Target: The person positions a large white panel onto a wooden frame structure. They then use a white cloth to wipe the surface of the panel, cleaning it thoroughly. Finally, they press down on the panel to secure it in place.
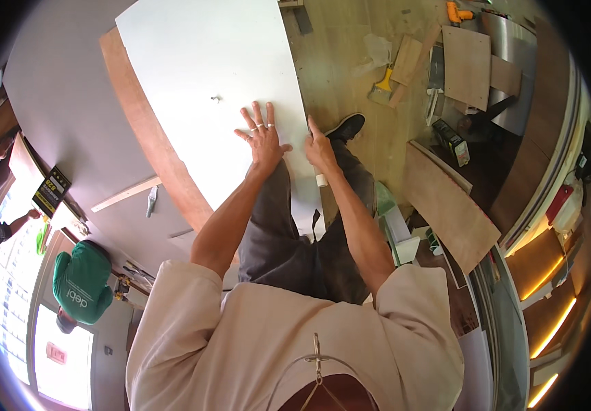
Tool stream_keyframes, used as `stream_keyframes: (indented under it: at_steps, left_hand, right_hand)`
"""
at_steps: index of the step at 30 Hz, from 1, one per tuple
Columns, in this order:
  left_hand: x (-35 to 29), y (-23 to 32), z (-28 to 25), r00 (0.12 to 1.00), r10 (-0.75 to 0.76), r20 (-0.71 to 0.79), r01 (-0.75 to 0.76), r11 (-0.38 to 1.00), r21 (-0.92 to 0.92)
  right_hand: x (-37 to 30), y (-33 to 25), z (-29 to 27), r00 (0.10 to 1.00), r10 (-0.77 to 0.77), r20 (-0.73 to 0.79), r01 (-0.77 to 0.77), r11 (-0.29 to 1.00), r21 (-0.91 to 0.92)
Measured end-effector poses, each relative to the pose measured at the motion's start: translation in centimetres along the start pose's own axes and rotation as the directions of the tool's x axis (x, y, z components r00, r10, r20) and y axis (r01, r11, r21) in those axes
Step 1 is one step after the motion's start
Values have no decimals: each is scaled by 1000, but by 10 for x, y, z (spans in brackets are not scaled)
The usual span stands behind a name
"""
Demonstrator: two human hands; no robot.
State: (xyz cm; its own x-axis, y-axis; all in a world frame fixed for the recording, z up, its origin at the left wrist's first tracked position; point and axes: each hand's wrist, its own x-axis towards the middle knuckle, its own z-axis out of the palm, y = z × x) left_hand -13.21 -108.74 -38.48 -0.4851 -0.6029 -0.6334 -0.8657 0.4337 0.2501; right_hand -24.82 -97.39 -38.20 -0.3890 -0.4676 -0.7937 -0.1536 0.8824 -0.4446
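Note:
A large white board (206, 61) lies in front of me and reaches back over my lap. My left hand (263, 144) rests flat on it near its right edge, fingers spread, with nothing in it. At that edge my right hand (319, 151) is closed, its index finger pointing forward. A thin dark piece shows by the fingertip and a pale end sticks out below the fist, but I cannot make out what the hand holds. On the board's surface, ahead of my left hand, sits a tiny dark metal-looking bit (215, 98).
A reddish-brown wooden strip (148, 137) runs under the board's left side. Right of my foot, the floor holds a yellow-handled scraper (382, 85), wood offcuts (466, 68) and an orange power tool (458, 14). A curved plywood piece (453, 205) leans nearby. A person in green (82, 281) is at left.

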Motion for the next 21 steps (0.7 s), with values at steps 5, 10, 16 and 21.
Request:
stream_keyframes:
  at_steps: [5,10,16,21]
  left_hand:
    - [-6,-6,7,1000,-20,-6,20,1000,-11]
    - [1,2,2,1000,3,-6,-3,999,-35]
    - [5,-4,3,999,1,-51,-1,1000,-7]
    - [0,4,-5,998,-24,58,23,1000,11]
  right_hand:
    - [-42,6,5,941,-281,-191,289,957,16]
    - [-9,18,5,998,-54,-13,54,998,13]
    - [-41,-8,-2,981,-158,-115,166,984,60]
    - [-12,11,-1,999,6,39,-8,999,38]
